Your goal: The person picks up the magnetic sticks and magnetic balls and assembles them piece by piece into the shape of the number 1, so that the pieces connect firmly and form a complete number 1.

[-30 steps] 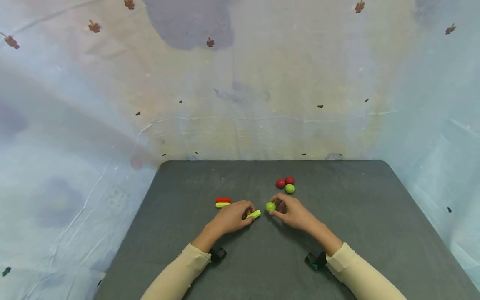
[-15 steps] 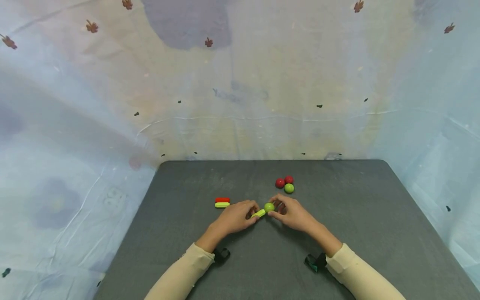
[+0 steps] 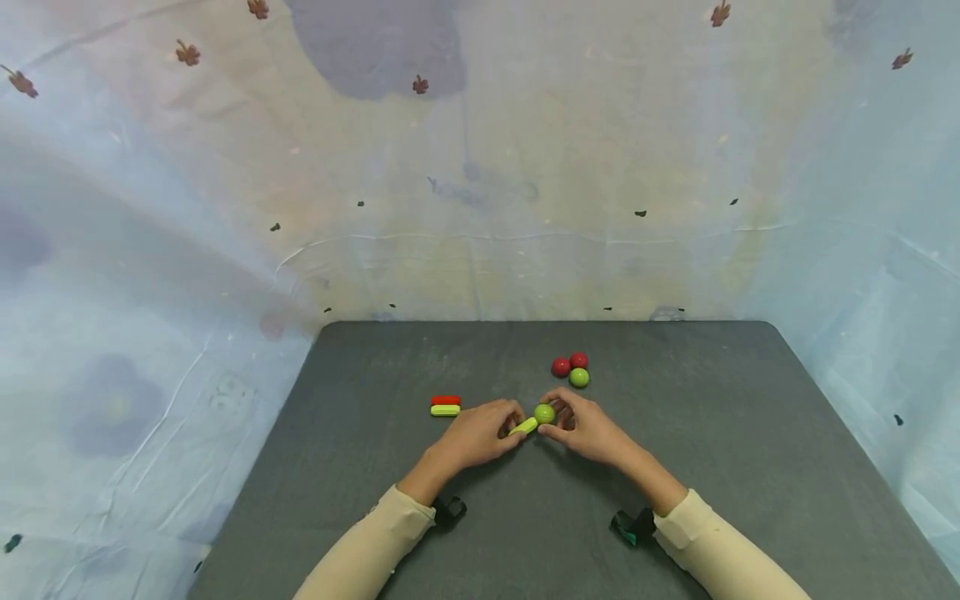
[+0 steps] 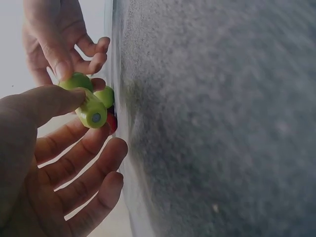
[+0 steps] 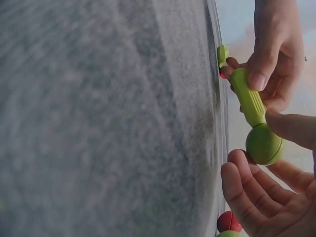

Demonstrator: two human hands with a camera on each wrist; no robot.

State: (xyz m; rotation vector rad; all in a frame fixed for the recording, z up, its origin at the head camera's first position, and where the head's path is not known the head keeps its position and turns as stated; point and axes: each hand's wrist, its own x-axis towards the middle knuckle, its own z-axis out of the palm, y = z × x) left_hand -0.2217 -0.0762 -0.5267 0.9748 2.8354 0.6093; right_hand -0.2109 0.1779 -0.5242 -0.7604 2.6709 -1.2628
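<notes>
Yellow-green stick, pinched in the left hand, touches the green ball the right hand grips; three more balls lie nearer the tabletop's far edge.

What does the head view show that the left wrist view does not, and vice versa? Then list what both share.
Only the head view shows the small red bar, the small yellow-green bar beside it, and the cream fabric sleeves.

Only the left wrist view shows the round grey spot on the end of the ridged yellow-green stick.

Both show the left hand pinching that stick, the right hand holding the glossy green ball, and the dark grey tabletop.
</notes>
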